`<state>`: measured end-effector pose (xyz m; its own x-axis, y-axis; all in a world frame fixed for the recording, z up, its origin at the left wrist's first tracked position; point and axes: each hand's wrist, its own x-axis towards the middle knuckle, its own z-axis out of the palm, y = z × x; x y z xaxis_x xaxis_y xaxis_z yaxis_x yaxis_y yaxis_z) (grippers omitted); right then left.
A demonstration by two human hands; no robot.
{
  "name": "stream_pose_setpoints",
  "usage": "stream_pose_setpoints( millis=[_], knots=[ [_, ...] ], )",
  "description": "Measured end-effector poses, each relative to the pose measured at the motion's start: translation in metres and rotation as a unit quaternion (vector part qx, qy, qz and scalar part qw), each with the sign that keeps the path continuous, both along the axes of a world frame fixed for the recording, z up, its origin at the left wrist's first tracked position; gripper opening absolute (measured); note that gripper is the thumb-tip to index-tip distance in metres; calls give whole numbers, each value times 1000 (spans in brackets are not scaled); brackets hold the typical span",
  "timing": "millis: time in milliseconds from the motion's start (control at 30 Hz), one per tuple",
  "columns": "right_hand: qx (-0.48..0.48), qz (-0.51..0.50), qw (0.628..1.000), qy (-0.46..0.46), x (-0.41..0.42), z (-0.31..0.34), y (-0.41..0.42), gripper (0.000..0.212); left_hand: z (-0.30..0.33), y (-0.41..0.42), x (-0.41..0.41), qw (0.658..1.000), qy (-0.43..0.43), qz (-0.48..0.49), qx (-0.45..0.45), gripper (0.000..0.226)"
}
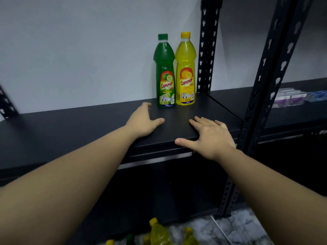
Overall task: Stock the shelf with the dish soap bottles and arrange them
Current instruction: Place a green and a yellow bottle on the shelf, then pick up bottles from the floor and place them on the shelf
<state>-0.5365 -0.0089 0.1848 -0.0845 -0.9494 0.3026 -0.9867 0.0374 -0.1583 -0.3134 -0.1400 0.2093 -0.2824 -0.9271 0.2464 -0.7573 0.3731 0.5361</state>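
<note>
Forearms stretch forward | left hand [144, 122] flat on matte black shelf [70, 126], fingers straight, tips just short of upright green plastic bottle [165, 71] | right hand [211, 137] spread at front edge | yellow plastic bottle [186, 68] beside green, near slotted black post [207, 50] | shelf open leftward | yellow floor bottles [159, 232] cut off

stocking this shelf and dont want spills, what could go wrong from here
1. The left hand is close to the tall green bottle; a stray nudge could topple it into the yellow bottle right beside it.
2. The floor bottles below the shelf could be kicked or trodden on.
</note>
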Motion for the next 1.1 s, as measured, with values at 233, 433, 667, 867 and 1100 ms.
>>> stream_pose_setpoints(
  millis=[233, 433, 667, 867, 1100],
  knots=[
    [-39, 2, 999, -12, 27, -12, 36, 108, -14, 106, 60, 994, -91, -42, -53, 76],
    [-122, 37, 991, -40, 68, -32, 78, 82, -36, 168, 81, 983, -129, -55, -120, 70],
    [-85, 64, 990, -91, 106, -89, 113, 75, -81, 215, 98, 992, -73, -22, -97, 68],
    [52, 38, 987, -144, 136, -155, 124, 94, -159, 232, 116, 997, -23, 67, 26, 83],
    [208, -28, 961, -183, 162, -270, 139, 106, -281, 258, 132, 966, -25, 196, 165, 88]
  ],
)
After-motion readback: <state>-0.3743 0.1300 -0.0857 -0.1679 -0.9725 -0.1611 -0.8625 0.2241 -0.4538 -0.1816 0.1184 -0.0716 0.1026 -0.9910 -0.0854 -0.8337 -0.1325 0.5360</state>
